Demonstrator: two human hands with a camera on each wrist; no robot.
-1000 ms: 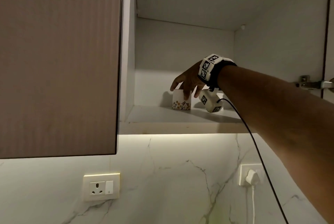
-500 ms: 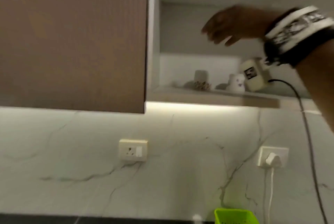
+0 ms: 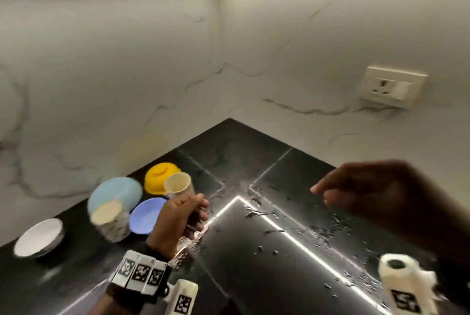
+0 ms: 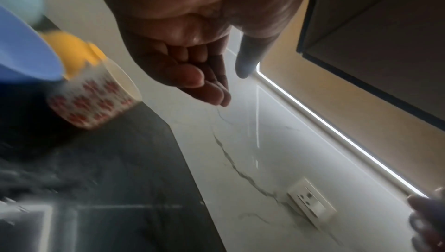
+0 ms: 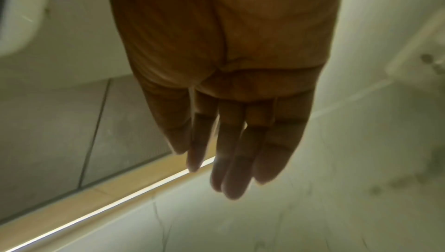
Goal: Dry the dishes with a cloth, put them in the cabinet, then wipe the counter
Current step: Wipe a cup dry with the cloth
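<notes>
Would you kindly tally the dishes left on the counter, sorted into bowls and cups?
Bowls: 4 (yellow bowl, light blue bowl, purple bowl, white bowl)
Cups: 2 (cream cup, patterned cup)
Total: 6

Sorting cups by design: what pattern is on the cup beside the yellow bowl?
Red flower-like prints on the white ceramic cup; the left wrist view shows it best.

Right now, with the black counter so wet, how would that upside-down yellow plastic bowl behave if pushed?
The upside-down yellow plastic bowl looks thin and probably light, so it would likely slide. Water beads on the glossy black counter nearby, so it may skid easily if the wet reaches under it. Resting rim-down, it seems unlikely to tip or roll.
</notes>
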